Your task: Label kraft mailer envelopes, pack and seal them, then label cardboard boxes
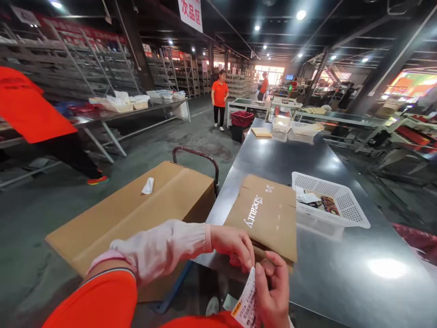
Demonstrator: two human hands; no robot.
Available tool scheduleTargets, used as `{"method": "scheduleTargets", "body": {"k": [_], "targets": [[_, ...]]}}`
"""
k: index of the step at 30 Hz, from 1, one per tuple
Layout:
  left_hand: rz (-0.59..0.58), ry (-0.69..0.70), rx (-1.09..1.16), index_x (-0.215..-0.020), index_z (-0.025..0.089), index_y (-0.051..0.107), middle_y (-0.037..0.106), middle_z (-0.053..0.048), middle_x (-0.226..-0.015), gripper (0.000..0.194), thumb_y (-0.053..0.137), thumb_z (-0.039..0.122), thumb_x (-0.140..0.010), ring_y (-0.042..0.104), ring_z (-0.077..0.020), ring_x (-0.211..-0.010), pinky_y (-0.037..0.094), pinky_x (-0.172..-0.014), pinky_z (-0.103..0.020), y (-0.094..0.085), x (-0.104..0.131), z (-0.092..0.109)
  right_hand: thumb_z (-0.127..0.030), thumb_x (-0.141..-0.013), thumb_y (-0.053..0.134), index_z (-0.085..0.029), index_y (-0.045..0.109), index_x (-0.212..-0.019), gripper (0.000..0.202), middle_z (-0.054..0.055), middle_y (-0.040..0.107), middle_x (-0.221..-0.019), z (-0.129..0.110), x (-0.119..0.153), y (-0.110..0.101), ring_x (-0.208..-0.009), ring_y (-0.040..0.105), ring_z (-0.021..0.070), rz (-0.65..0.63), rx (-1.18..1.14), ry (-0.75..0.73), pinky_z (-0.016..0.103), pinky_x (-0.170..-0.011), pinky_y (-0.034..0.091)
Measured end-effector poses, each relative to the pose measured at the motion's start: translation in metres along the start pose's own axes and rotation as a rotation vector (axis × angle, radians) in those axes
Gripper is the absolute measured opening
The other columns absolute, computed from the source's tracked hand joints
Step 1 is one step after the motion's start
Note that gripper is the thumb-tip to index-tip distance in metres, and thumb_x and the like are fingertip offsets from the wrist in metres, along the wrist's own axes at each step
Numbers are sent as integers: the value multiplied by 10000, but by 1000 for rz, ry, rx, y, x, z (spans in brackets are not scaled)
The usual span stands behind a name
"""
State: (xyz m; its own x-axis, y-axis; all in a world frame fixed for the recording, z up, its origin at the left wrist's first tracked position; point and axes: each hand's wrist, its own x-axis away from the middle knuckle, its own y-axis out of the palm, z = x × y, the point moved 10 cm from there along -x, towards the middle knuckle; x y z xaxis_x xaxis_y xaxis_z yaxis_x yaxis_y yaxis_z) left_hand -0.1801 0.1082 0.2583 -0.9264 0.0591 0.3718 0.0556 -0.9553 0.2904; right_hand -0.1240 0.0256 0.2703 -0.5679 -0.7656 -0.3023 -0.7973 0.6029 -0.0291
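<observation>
A white printed label [246,304] with an orange patch hangs from the fingers of both hands. My left hand [234,246] reaches in with a white sleeve cover on the forearm, its thumb and fingers pinched at the label's top corner. Beside it, my right hand [275,289] is closed on the label's right edge. Just beyond the hands, flat brown cardboard [264,212] printed "Sbeauty" lies stacked at the edge of the metal table [324,269]. The lower end of the label is partly hidden behind my right hand.
A white perforated basket [351,205] with small items stands right of the cardboard. Left of the table, a large brown carton [136,218] bears a crumpled white paper [148,186], near a cart handle [196,152]. Co-workers in orange shirts stand at left and farther back, by a red-lined bin [242,119].
</observation>
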Motion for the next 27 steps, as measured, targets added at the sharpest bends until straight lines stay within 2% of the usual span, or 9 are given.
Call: {"method": "scheduleTargets", "body": {"k": [3, 7, 10, 12, 14, 17, 19, 23, 27], "targets": [[-10, 20, 104, -629, 173, 728, 649, 0, -552, 140, 818, 236, -543, 508, -110, -489, 361, -499, -247, -3, 2, -9, -261, -918, 560, -269, 548, -1158, 240, -41, 590, -698, -19, -8, 6, -607, 593, 110, -60, 114, -170, 212, -600, 529], [-46, 79, 373, -613, 150, 683, 625, -8, -528, 87, 718, 134, -534, 539, -128, -500, 403, -517, -246, -3, -7, -22, -198, -907, 542, -289, 666, -1147, 284, 68, 662, -1030, -61, -14, 24, -944, 657, 183, -278, 382, -515, 281, -776, 574], [-67, 103, 549, -584, 119, 652, 567, 3, -484, 91, 645, 123, -494, 424, -65, -412, 295, -438, -191, -1, -15, -31, -146, -892, 551, -317, 700, -1110, 316, 73, 660, -1081, -79, -12, 28, -1020, 647, 192, -400, 490, -657, 298, -832, 572], [-66, 142, 605, -561, 116, 632, 524, 19, -458, 81, 655, 168, -504, 365, -41, -384, 229, -411, -182, 1, -19, -35, -156, -860, 622, -300, 718, -1019, 235, 64, 680, -1040, -83, -14, 20, -977, 666, 193, -392, 487, -648, 293, -818, 579], [-8, 246, 595, -587, 126, 638, 545, 20, -488, 134, 719, 221, -539, 424, -57, -418, 263, -431, -188, -4, -19, -33, -186, -832, 677, -267, 715, -909, 118, 53, 697, -935, -81, -18, 10, -863, 686, 180, -346, 467, -584, 263, -746, 588], [99, 457, 433, -883, 156, 726, 671, 2, -686, 369, 849, 290, -562, 554, -90, -571, 378, -552, -204, -11, -13, -22, -231, -822, 699, -243, 701, -785, 39, 39, 677, -806, -71, -22, -2, -730, 677, 159, -273, 465, -481, 223, -639, 580], [138, 520, 276, -1023, 180, 734, 702, -15, -788, 505, 877, 368, -577, 577, -104, -651, 407, -620, -221, -9, -11, -18, -260, -821, 702, -238, 710, -762, 63, 45, 660, -807, -63, -21, -5, -701, 671, 153, -264, 455, -411, 205, -577, 571], [343, 554, 61, -697, 135, 763, 686, -46, -706, 371, 847, 480, -589, 567, -141, -674, 416, -625, -240, -13, -12, -17, -325, -822, 694, -235, 731, -741, 126, 48, 623, -817, -49, -22, -14, -648, 650, 137, -267, 425, -270, 186, -470, 533], [438, 497, 353, -802, 137, 739, 722, -48, -820, 337, 779, 442, -666, 614, -157, -749, 455, -722, -252, -14, -28, -40, -458, -778, 708, -226, 723, -656, 262, 33, 592, -751, -31, -68, -36, -660, 610, 152, -152, 550, -187, 249, -563, 534]]}}
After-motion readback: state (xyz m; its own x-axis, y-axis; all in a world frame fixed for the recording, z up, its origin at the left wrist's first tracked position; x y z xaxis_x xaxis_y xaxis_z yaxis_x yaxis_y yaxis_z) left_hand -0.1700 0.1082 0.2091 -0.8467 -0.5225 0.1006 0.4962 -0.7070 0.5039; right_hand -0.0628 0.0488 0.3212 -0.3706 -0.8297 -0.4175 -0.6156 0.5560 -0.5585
